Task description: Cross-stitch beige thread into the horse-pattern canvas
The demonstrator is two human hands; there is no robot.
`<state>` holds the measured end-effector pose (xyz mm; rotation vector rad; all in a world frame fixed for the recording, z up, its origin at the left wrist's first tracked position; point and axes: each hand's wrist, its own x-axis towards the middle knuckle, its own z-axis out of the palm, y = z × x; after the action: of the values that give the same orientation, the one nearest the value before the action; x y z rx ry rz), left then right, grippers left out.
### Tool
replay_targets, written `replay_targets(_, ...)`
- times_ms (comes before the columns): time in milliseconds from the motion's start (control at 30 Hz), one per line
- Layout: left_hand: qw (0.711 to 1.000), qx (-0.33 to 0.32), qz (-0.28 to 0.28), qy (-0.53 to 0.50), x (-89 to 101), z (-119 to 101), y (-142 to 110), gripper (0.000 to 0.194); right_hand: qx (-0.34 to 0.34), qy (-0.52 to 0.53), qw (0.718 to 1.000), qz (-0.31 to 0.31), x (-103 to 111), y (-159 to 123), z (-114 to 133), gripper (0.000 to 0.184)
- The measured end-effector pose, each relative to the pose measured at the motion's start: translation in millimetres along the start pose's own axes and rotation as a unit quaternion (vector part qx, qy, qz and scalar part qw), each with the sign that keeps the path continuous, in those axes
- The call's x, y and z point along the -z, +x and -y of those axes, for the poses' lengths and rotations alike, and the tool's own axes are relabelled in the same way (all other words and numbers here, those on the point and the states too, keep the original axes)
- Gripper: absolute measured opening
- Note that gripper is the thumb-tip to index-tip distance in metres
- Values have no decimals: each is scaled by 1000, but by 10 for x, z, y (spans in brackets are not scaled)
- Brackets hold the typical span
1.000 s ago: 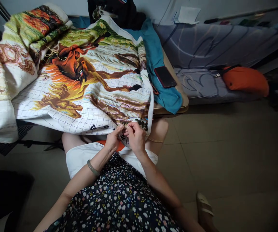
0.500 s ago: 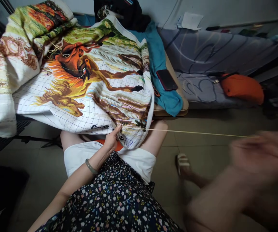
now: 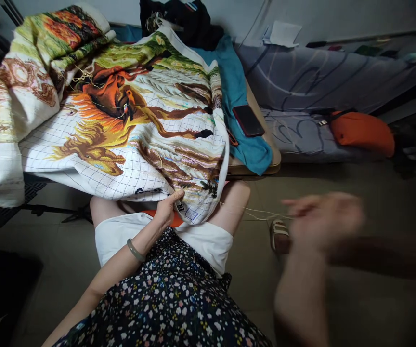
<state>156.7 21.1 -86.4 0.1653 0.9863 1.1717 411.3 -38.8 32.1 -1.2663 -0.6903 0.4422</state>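
A large cross-stitch cloth (image 3: 128, 125) with an orange and brown picture on a blue grid lies over a low table and hangs down onto my lap. My left hand (image 3: 168, 209) pinches the cloth's lower edge, thumb on top. A pale yellow thread (image 3: 254, 212) runs slack from that edge out to the right. My right hand (image 3: 323, 217) is out over the floor at the thread's far end, blurred by motion, fingers drawn together; what they hold is too smeared to see.
A dark phone (image 3: 248, 120) lies on a teal cloth (image 3: 237, 91) at the table's right edge. Behind is a grey bed cover (image 3: 319, 72) with an orange bag (image 3: 363, 132). A foot in a pale sandal (image 3: 279, 235) rests on the tiled floor.
My right hand left the cloth edge, swung far right drawing the thread taut, and has now come partway back so the thread hangs slack. My left hand stayed pinched on the cloth.
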Motion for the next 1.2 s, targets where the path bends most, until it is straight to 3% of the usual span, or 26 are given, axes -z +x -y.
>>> replay_targets(67, 1000, 4, -7, 2, -13, -13, -14, 28, -60, -13, 988, 143, -363, -385, -282, 14)
replay_targets(133, 1000, 5, -4, 9, -21, -25, -28, 27, -150, -50, 945, 287, -668, -735, -525, 12)
replay_targets(233, 999, 18, 4, 30, -19, -36, -38, 23, -143, -148, 907, 366, -914, -1031, -728, 19)
replay_targets(367, 999, 17, 11, 33, 2, -21, -23, 21, -85, -219, 908, 347, -981, -1080, -789, 24)
replay_targets(933, 999, 29, 38, 26, 14, -4, -12, 19, -33, -287, 901, 324, -1087, -1062, -800, 23)
replay_targets(1200, 998, 36, 44, 39, -31, -27, -42, 23, -99, -225, 921, 303, -1149, -1217, -844, 17)
